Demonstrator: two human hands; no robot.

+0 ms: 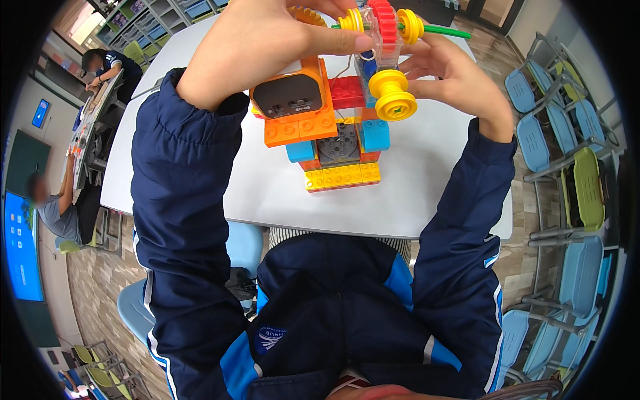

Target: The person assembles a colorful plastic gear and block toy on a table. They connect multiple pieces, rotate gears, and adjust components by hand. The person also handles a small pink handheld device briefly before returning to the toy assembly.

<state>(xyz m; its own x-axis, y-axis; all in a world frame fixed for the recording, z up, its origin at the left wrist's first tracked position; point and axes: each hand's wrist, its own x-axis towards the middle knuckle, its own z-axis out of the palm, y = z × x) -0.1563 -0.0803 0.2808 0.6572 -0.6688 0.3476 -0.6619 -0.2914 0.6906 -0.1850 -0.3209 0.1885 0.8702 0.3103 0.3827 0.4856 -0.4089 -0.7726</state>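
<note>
— Orange, red, blue and yellow bricks, is that the whole model (337, 127)?

— Mostly. It is a brick-built model held up above the white worktop (427, 193), with an orange block (293, 100) carrying a dark grey face on its left side, and a yellow brick row along its lower edge.

— What sits on top?

— A green axle (445, 31) runs across the upper part, threaded through two small yellow wheels and a red gear (385, 17). A larger yellow spool (393, 95) sticks out on the right.

— And the left hand (267, 40)?

— It comes over the orange block, thumb stretched to the clear housing by the axle, fingers reaching behind; its grip is clamped on the model's upper left.

— The right hand (453, 77)?

— Behind and beside the yellow spool, fingers curled toward the model and touching it. Whether its grip truly closes there, I cannot tell.

— Anything around?

— Blue and green chairs (567, 127) at the right, and two other people seated at another table far left.
</note>
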